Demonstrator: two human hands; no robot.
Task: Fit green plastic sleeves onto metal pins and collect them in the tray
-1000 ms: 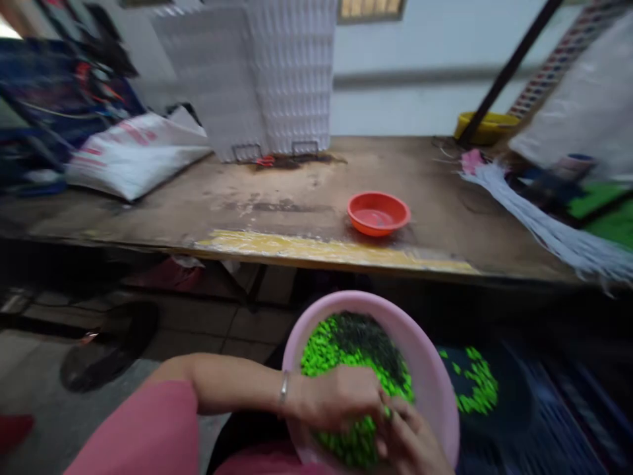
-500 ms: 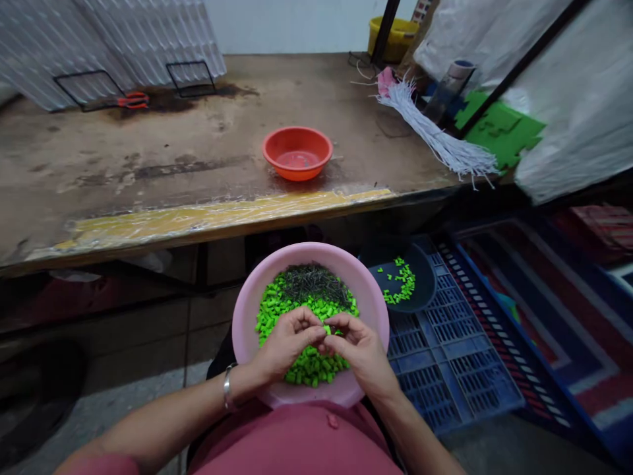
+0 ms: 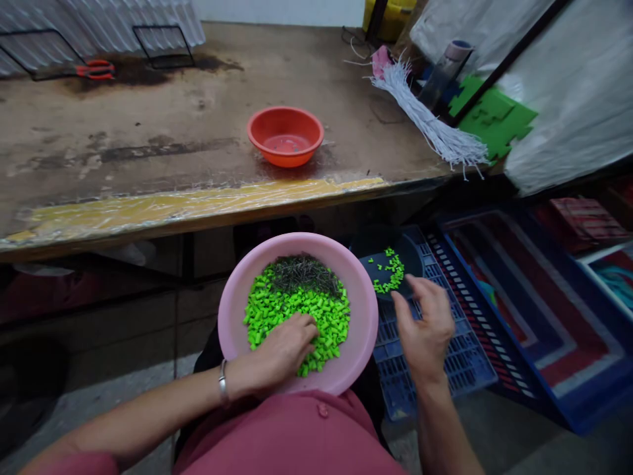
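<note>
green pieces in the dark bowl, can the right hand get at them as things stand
Probably yes: the right hand is open near the edge of the dark bowl, and nothing visible blocks the way to the green pieces inside.

left hand [image 3: 287, 342] palm-down, fingers [image 3: 307, 324] kinda bunched, right hand [image 3: 428, 324] loosely spread, thumb [image 3: 403, 311] held apart, left forearm [image 3: 168, 398] angled in

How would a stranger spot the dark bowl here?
Find the long wooden table, then the pink basin on the person's lap in front of it. Just right of that, over a blue slatted crate, is the dark bowl. Unlike the fuller basin, it holds only a sparse scatter of small green pieces.
</note>
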